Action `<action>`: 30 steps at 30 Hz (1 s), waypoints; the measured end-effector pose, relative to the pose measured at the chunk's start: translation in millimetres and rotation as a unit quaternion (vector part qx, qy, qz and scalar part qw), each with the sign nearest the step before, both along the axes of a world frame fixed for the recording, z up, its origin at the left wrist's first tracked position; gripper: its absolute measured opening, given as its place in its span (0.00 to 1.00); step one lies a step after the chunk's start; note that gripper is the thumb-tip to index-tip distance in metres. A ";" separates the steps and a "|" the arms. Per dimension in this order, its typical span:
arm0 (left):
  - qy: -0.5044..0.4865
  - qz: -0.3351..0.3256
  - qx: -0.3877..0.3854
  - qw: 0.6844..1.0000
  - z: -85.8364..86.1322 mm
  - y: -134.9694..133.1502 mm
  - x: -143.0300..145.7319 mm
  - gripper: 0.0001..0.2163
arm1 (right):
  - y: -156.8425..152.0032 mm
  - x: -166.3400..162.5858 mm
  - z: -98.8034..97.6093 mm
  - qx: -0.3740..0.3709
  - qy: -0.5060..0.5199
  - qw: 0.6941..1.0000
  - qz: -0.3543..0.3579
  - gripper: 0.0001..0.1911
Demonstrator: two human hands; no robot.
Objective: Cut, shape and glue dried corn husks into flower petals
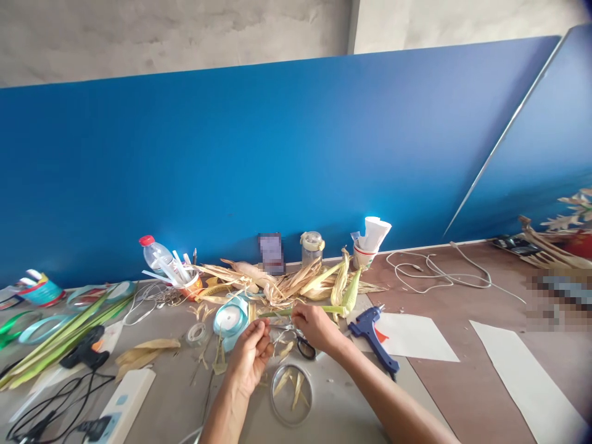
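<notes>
My left hand point(253, 354) is raised over the near side of the table, its fingers curled and thumb and forefinger pinched. To its right, my right hand point(315, 327) reaches in with its fingers closed and pointing left. Whatever sits in either pinch is too small or hidden to make out. Close behind the hands lie dried corn husks point(277, 287) in a loose heap. Black-handled scissors point(306, 348) rest just under my right hand. A clear ring point(291, 394) with husk scraps inside it lies below both hands. Left of them is a roll of light blue ribbon point(231, 319).
A blue glue gun point(374, 338) lies on white paper point(420, 336) at right. At left are a power strip point(124, 407), a black glue gun point(87, 348) and long green leaves point(69, 336). A bottle point(157, 254), a jar point(312, 250) and cups stand along the blue partition point(259, 160).
</notes>
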State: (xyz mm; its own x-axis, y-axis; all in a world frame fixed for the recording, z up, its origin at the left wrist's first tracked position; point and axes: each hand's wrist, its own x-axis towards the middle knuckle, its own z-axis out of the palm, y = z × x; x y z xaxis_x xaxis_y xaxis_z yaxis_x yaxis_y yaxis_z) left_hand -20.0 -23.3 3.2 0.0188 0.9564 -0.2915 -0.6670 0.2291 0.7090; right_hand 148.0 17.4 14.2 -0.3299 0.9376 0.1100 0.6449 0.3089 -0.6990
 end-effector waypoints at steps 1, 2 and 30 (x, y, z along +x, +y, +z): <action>0.000 0.013 0.001 1.000 -1.2 1.3 -2.8 0.10 | 0.4 0.7 -2.4 0.000 -0.062 0.998 0.015 0.12; 0.002 0.017 0.001 1.000 -2.5 2.3 -5.0 0.10 | 0.6 0.7 -5.3 -0.003 -0.113 0.993 0.024 0.12; 0.034 -0.012 0.014 0.999 -2.9 1.9 -2.4 0.11 | -10.1 -13.8 -11.1 0.104 -0.007 0.986 0.131 0.07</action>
